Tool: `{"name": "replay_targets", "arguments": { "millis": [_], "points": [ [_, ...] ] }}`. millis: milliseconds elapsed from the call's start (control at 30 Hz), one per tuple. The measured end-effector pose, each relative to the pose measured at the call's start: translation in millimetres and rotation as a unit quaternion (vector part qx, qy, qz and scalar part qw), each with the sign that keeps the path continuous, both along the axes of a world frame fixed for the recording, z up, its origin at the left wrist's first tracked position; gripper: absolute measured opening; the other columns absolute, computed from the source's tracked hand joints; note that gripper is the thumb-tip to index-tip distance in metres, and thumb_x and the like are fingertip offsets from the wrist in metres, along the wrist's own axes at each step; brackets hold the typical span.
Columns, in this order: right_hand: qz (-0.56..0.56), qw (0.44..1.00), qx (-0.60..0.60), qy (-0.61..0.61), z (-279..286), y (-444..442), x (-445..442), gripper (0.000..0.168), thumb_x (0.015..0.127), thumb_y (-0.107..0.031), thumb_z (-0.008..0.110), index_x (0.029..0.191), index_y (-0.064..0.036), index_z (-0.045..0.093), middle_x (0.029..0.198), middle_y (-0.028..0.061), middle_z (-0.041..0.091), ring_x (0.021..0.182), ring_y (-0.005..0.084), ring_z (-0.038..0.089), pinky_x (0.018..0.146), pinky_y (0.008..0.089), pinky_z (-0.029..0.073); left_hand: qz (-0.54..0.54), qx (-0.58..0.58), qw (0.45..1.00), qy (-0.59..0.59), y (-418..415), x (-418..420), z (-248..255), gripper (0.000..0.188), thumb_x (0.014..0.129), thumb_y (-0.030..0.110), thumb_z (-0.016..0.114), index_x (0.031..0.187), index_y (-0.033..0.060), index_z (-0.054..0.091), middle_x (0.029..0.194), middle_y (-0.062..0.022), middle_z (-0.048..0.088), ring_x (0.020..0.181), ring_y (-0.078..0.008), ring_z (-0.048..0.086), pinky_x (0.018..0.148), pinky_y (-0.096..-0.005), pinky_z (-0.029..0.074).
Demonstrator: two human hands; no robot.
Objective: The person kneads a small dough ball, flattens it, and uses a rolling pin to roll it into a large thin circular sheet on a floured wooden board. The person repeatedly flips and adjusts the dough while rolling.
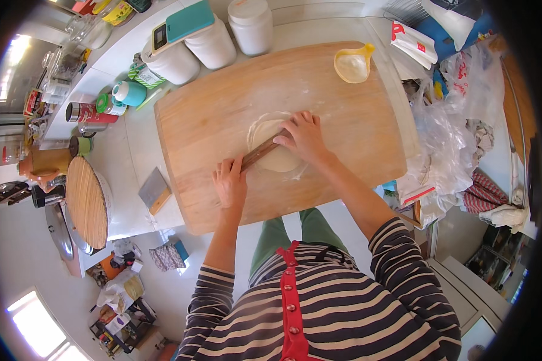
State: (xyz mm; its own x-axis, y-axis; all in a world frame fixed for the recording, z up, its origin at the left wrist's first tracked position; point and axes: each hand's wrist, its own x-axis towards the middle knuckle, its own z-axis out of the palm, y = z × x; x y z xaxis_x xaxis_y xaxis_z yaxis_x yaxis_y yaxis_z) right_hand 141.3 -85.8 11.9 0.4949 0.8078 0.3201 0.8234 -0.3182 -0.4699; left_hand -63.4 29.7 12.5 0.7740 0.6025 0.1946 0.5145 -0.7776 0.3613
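A brown wooden rolling pin (pixel 264 152) lies slantwise across a round, flat sheet of dough (pixel 280 159) on a large wooden board (pixel 207 117). At the pin's lower left end is my left hand (pixel 231 180), its fingers curled around it. My right hand (pixel 303 135) grips the upper right end, over the dough's upper right part. Light flour marks show on the board around the dough. Near the board's far right corner sits a yellow-rimmed scoop (pixel 352 66) with white flour in it.
Left of the board lies a dough scraper (pixel 154 191) with a metal blade. White lidded tubs (pixel 251 27) stand behind the board, a teal kitchen scale (pixel 190 21) on top of some. A round wooden lid (pixel 86 203) is at far left, and plastic bags (pixel 442 131) are heaped at right.
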Motion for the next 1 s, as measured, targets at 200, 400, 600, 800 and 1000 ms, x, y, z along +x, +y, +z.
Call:
{"name": "replay_targets", "arguments": {
  "millis": [200, 400, 600, 800, 1000],
  "points": [
    [0.046, 0.999, 0.014, -0.005, -5.5, 10.4, -8.6, 0.035, 0.071, -0.04, 0.071, 0.089, -0.011, 0.061, 0.092, 0.0041, 0.054, 0.097, 0.0251, 0.047, 0.081, 0.0428, 0.033, 0.027, -0.038, 0.998, -0.034, -13.6, -22.3, 2.8, 0.044, 0.066, 0.006, 0.07, 0.109, 0.0122, 0.062, 0.094, -0.0054, 0.055, 0.09, -0.0261, 0.053, 0.076, -0.0397, 0.041],
    [0.058, 0.996, 0.071, 0.008, -4.7, 5.7, -24.0, 0.023, 0.075, -0.027, 0.069, 0.084, -0.01, 0.057, 0.089, 0.0057, 0.053, 0.092, 0.0236, 0.049, 0.079, 0.0411, 0.034, 0.03, -0.032, 0.998, -0.033, -24.6, -44.7, 10.6, 0.042, 0.065, 0.007, 0.071, 0.106, 0.01, 0.063, 0.093, -0.0059, 0.054, 0.09, -0.0265, 0.054, 0.077, -0.0393, 0.041],
    [-0.132, 0.991, 0.005, -0.011, 5.7, -31.3, -43.6, 0.021, 0.078, -0.013, 0.06, 0.098, -0.008, 0.055, 0.093, 0.0076, 0.053, 0.093, 0.0252, 0.049, 0.079, 0.0423, 0.035, -0.024, -0.008, 0.999, 0.03, -20.9, -14.5, 15.5, 0.048, 0.072, 0.012, 0.069, 0.118, 0.005, 0.055, 0.116, -0.011, 0.052, 0.105, -0.0294, 0.049, 0.09, -0.0425, 0.038],
    [-0.227, 0.967, -0.095, -0.066, 8.3, -19.2, -48.0, 0.047, 0.081, -0.018, 0.055, 0.126, -0.006, 0.047, 0.125, 0.0158, 0.047, 0.117, 0.0314, 0.042, 0.095, 0.0542, 0.031, -0.018, 0.053, 0.993, 0.103, -13.0, 20.3, 6.9, 0.056, 0.086, 0.031, 0.053, 0.133, 0.0024, 0.041, 0.144, -0.0151, 0.032, 0.133, -0.0309, 0.03, 0.105, -0.0526, 0.024],
    [-0.204, 0.976, -0.042, -0.063, -0.5, 77.0, 39.4, 0.054, 0.086, -0.03, 0.052, 0.13, 0.0, 0.042, 0.138, 0.0174, 0.039, 0.129, 0.0328, 0.035, 0.101, 0.0542, 0.029, 0.01, 0.106, 0.988, 0.112, 57.4, 88.6, 6.5, 0.054, 0.094, 0.038, 0.035, 0.14, 0.0107, 0.033, 0.147, -0.0172, 0.026, 0.137, -0.033, 0.021, 0.106, -0.0576, 0.016]
  ]
}}
